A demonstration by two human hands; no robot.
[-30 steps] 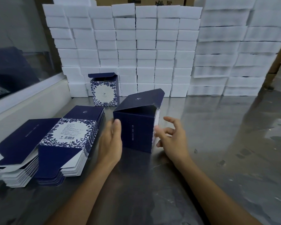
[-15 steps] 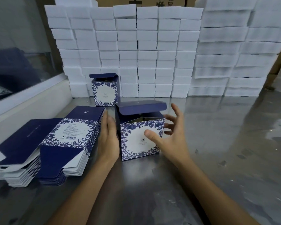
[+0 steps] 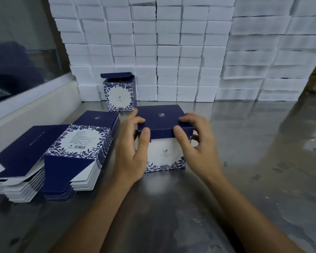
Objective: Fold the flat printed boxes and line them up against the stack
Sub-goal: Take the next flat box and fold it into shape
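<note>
A folded navy and white floral box (image 3: pixel 165 154) stands on the steel table in front of me, its navy lid (image 3: pixel 162 117) lying down over the top. My left hand (image 3: pixel 133 152) grips its left side, thumb on the lid's front flap. My right hand (image 3: pixel 195 143) holds the right side, thumb pressing the same flap. Another folded box (image 3: pixel 119 95) with its lid flap raised stands against the white stack (image 3: pixel 168 52) at the back. Two piles of flat printed boxes (image 3: pixel 77 154) lie at my left.
The white foam blocks form a wall across the back, with a second taller stack (image 3: pixel 274 52) to the right. A white ledge (image 3: pixel 35 106) under a glass pane runs along the left. The shiny steel table (image 3: pixel 254 152) stretches to the right.
The box was turned so its floral face points at me, and its lid has come down from raised to flat. Both hands went from loose beside the box to gripping it.
</note>
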